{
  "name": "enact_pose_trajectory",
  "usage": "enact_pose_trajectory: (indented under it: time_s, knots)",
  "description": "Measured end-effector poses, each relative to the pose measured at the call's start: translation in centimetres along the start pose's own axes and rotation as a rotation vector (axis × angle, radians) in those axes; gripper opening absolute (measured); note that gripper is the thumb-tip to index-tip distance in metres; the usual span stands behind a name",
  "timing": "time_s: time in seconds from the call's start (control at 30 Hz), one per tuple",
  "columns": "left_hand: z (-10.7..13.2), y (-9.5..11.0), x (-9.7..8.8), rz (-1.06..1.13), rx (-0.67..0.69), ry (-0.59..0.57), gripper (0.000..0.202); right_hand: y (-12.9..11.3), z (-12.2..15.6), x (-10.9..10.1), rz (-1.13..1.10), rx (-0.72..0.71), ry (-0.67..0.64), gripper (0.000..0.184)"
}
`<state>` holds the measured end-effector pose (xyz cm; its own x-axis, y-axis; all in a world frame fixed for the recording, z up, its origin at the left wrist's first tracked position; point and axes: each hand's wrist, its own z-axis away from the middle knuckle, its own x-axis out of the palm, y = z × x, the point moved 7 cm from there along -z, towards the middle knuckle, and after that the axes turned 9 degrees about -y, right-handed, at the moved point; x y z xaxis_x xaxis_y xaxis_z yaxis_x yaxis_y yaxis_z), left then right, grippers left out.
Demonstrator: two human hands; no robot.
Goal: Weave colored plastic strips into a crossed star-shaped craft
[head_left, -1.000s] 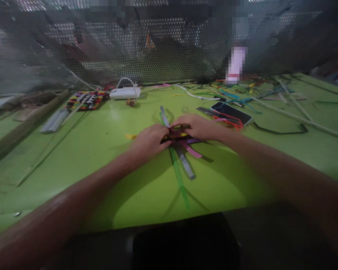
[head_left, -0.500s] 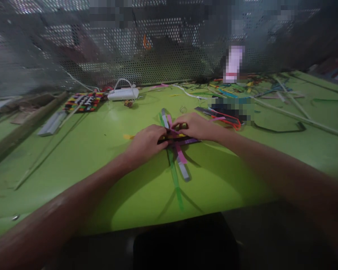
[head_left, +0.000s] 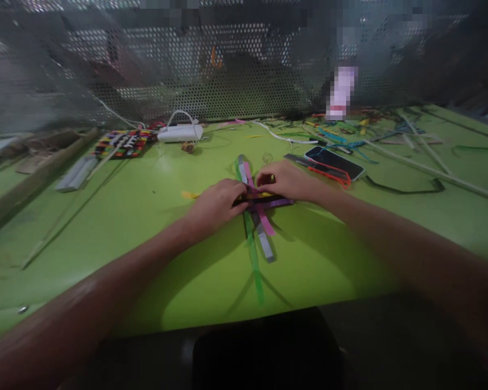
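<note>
A small weave of coloured strips (head_left: pixel 264 201) lies on the green table (head_left: pixel 146 227), with a green strip (head_left: pixel 254 260), a grey strip (head_left: pixel 265 244) and a pink strip (head_left: pixel 264 219) running toward me, and black and purple strips crossing them. My left hand (head_left: pixel 217 205) has its fingers curled and pressed on the left side of the weave. My right hand (head_left: pixel 287 181) has its fingers bent down onto the top of the weave, pinching the strips where they cross.
A finished multicoloured woven mat (head_left: pixel 122 144) and a white power adapter (head_left: pixel 179 132) lie at the back left. A phone (head_left: pixel 335 161) sits right of my hands, with loose strips (head_left: pixel 350 135) scattered behind it. Perforated metal screen (head_left: pixel 244 70) closes the back.
The pink strip has swung from slanting to the right to lying nearly parallel with the grey and green strips. Both hands stayed on the weave with small finger shifts.
</note>
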<state>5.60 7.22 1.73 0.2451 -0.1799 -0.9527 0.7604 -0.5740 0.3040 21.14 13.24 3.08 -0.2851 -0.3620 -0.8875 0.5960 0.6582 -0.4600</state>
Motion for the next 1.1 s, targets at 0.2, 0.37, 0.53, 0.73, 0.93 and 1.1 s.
enact_pose_trajectory:
  time_s: [0.2,0.37,0.53,0.73,0.93,1.1]
  knots:
    - [0.0,-0.3,0.1,-0.047,-0.030,0.012,0.021,0.1,-0.8,0.2,0.009,-0.089,0.073,0.012]
    - [0.2,0.2,0.0,-0.064,-0.051,-0.015,0.021,1.2,-0.2,-0.6,-0.027,-0.036,0.022,0.018]
    - [0.2,0.3,-0.1,-0.067,-0.015,0.000,0.023,1.1,-0.2,-0.1,-0.084,-0.030,0.009,0.020]
    - [0.1,0.6,-0.1,-0.055,-0.023,-0.022,0.028,0.7,-0.3,0.2,-0.099,-0.065,0.029,0.018]
    - [0.0,0.5,-0.1,-0.084,-0.037,-0.033,0.028,0.6,-0.2,0.3,-0.162,-0.102,0.074,0.015]
    - [-0.1,0.4,0.1,-0.067,-0.008,-0.024,0.028,0.4,-0.1,0.5,-0.179,-0.129,0.100,0.013]
